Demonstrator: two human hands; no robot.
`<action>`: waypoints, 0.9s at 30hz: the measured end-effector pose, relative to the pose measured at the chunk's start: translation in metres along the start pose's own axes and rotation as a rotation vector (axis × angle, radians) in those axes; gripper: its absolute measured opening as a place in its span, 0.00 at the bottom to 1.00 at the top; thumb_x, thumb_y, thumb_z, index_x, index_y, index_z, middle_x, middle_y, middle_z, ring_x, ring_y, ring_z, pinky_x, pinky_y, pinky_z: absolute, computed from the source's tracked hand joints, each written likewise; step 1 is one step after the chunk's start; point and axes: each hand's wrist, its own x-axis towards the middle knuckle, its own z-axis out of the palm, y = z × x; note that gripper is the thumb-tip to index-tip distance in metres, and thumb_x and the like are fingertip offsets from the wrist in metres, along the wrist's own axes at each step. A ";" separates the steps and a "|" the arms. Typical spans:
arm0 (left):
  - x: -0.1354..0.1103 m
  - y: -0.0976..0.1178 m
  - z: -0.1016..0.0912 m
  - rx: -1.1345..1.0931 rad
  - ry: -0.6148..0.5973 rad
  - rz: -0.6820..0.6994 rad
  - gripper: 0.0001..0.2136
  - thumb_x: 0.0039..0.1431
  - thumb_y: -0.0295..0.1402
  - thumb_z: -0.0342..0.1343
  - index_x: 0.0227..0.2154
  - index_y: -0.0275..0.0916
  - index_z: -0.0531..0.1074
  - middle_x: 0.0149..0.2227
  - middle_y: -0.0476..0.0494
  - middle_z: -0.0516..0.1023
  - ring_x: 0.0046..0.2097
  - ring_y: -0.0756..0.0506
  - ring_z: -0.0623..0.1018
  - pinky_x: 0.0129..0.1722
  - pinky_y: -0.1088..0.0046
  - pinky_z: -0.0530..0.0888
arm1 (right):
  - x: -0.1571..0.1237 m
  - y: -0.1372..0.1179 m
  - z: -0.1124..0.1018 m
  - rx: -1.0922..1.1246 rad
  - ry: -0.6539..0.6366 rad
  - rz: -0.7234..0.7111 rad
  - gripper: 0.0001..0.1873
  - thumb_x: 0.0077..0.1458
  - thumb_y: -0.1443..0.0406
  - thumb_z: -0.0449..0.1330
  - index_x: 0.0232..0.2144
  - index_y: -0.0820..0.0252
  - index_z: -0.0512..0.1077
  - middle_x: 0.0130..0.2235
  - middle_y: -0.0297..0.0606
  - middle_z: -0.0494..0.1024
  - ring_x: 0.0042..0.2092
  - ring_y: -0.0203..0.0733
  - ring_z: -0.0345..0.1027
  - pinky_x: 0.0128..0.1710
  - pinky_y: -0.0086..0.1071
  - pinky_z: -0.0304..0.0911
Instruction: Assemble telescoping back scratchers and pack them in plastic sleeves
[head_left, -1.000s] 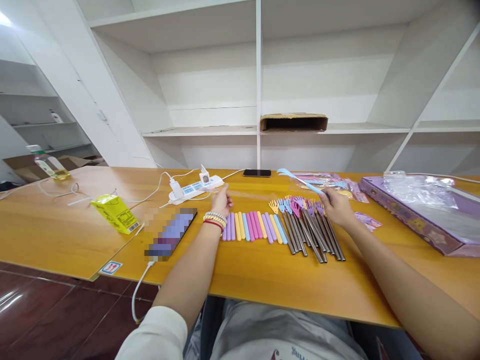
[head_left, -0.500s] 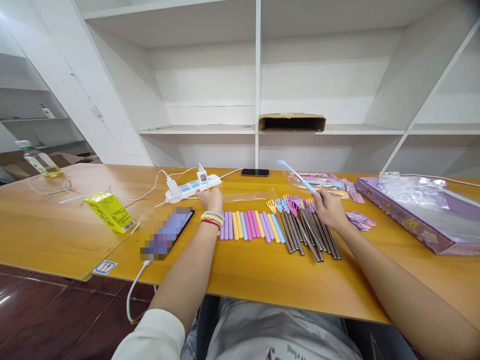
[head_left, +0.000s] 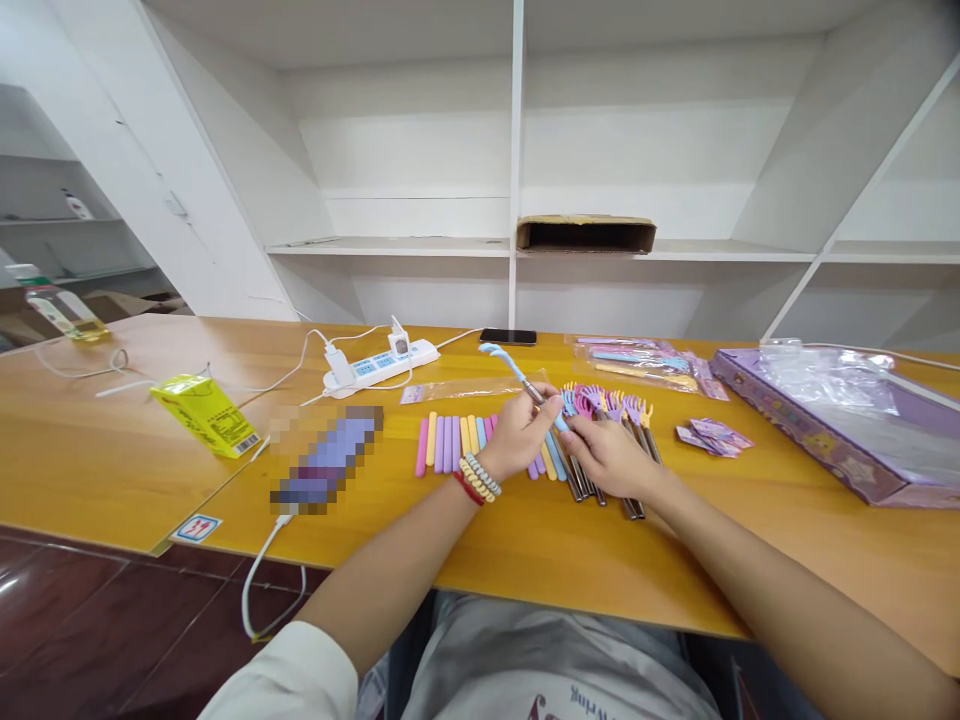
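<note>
Both hands meet above the table around one back scratcher [head_left: 507, 361] with a light-blue claw head, a metal shaft and a blue handle. My left hand [head_left: 521, 432] is closed round the shaft, its claw pointing up and left. My right hand [head_left: 606, 452] grips the blue handle end. Below the hands lies a row of coloured handle sleeves [head_left: 450, 445] in pink, yellow, purple and blue, partly hidden by my left hand. Under and behind my right hand is a pile of metal back scratchers [head_left: 636, 412] with coloured claws.
A clear plastic bag [head_left: 480, 387] lies behind the sleeves. Packaged scratchers [head_left: 637, 362], small printed cards [head_left: 712, 437] and a purple box [head_left: 817, 440] are to the right. Leftward are a power strip [head_left: 382, 368], a phone [head_left: 330, 460] with a cable and a yellow carton [head_left: 206, 415].
My left hand has come right from the plastic bag area and taken hold of the scratcher's shaft. My right hand has moved left and down with the scratcher. The bag has shifted left.
</note>
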 end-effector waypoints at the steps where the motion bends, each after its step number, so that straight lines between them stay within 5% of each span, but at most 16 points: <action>1: -0.001 0.001 0.001 -0.022 -0.004 -0.010 0.11 0.58 0.40 0.50 0.31 0.38 0.70 0.33 0.44 0.74 0.37 0.47 0.72 0.41 0.72 0.67 | 0.000 -0.001 0.000 -0.012 0.002 -0.019 0.14 0.61 0.59 0.45 0.30 0.59 0.64 0.23 0.34 0.70 0.24 0.35 0.62 0.26 0.29 0.52; 5: 0.000 0.004 -0.008 -0.027 -0.022 -0.065 0.15 0.60 0.43 0.47 0.23 0.40 0.62 0.19 0.52 0.63 0.24 0.51 0.65 0.29 0.73 0.62 | 0.000 0.006 -0.006 0.079 0.119 0.025 0.13 0.59 0.58 0.50 0.30 0.59 0.67 0.24 0.33 0.71 0.26 0.35 0.63 0.27 0.28 0.54; 12: 0.004 0.010 -0.023 0.496 -0.006 0.066 0.18 0.51 0.45 0.57 0.15 0.39 0.63 0.14 0.51 0.58 0.20 0.50 0.59 0.25 0.72 0.51 | -0.002 0.027 -0.013 0.451 0.310 0.065 0.15 0.58 0.55 0.51 0.39 0.60 0.65 0.26 0.34 0.70 0.26 0.36 0.63 0.27 0.29 0.58; 18: 0.004 0.008 -0.022 1.117 -0.222 0.160 0.23 0.60 0.51 0.41 0.24 0.38 0.70 0.23 0.44 0.73 0.28 0.45 0.73 0.27 0.73 0.56 | 0.000 0.023 -0.006 0.460 0.257 0.101 0.14 0.57 0.55 0.53 0.32 0.60 0.67 0.27 0.34 0.70 0.28 0.35 0.61 0.30 0.29 0.58; 23: 0.003 0.003 -0.018 1.243 -0.279 0.282 0.21 0.64 0.47 0.37 0.33 0.39 0.70 0.33 0.44 0.77 0.34 0.46 0.75 0.28 0.73 0.59 | 0.005 0.015 -0.005 0.578 0.268 0.251 0.20 0.59 0.53 0.50 0.22 0.61 0.66 0.20 0.32 0.66 0.22 0.32 0.59 0.25 0.27 0.55; 27: 0.011 -0.002 -0.030 1.333 -0.251 0.241 0.20 0.64 0.45 0.37 0.35 0.39 0.70 0.31 0.43 0.77 0.32 0.45 0.76 0.27 0.72 0.59 | 0.010 0.043 -0.023 0.701 0.393 0.397 0.23 0.55 0.50 0.54 0.19 0.62 0.65 0.17 0.32 0.66 0.18 0.30 0.58 0.20 0.25 0.54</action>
